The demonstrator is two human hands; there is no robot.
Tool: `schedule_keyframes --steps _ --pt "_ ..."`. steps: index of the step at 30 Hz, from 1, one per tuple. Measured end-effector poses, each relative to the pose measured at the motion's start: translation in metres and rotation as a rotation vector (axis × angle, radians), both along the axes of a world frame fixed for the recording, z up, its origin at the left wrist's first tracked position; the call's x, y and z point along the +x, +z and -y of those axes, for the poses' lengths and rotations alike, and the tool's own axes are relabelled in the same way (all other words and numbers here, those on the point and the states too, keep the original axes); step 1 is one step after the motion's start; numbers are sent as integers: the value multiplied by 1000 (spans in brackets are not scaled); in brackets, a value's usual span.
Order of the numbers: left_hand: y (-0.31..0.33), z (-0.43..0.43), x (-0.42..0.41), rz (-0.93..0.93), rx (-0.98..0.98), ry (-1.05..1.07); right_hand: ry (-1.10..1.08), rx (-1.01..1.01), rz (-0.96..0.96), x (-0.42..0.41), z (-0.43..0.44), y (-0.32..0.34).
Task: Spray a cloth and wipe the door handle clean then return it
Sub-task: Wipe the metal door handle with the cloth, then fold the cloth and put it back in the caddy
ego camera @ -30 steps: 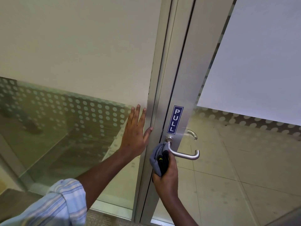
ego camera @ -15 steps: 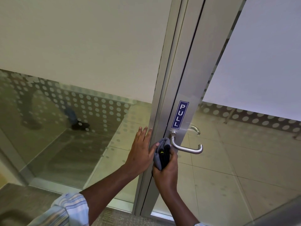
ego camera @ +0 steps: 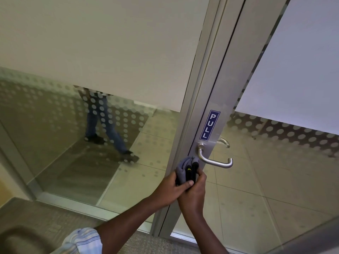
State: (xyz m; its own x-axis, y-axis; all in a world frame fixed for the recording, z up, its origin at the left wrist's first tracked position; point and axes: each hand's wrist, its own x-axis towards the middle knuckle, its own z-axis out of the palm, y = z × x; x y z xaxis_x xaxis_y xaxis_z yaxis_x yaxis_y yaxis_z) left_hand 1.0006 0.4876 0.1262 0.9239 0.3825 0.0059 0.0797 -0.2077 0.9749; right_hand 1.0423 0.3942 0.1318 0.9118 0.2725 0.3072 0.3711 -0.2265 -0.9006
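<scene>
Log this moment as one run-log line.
phase: regripping | left hand: on grey cloth | right hand: holding cloth | door handle: untouched, cloth just below-left

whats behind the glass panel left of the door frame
Through the glass panel, under its frosted band, a tiled floor and a person's legs in jeans and dark shoes show. The frosting hides everything above the legs.

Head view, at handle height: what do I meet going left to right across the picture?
Glass wall panel → legs of a person walking behind the glass → grey cloth held in both hands → PULL sticker → lever end of the door handle → glass of the door.
</scene>
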Motion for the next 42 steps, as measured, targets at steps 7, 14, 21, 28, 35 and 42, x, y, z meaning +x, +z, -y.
schedule_keyframes --steps 7,14,21,28,35,42 --pt "-1 5 -11 21 -151 -6 133 -32 -24 -5 21 -6" --pt "8 21 -30 25 -200 58 334 -87 10 5 50 2" --pt "13 53 -51 76 -348 185 602 -143 -35 16 85 14" --pt "17 105 -66 122 -337 312 704 -113 -79 12 120 17" --pt "21 157 -84 110 -286 441 797 -98 -120 5 162 22" --pt "28 190 -116 99 -332 537 746 -34 -201 -11 181 25"
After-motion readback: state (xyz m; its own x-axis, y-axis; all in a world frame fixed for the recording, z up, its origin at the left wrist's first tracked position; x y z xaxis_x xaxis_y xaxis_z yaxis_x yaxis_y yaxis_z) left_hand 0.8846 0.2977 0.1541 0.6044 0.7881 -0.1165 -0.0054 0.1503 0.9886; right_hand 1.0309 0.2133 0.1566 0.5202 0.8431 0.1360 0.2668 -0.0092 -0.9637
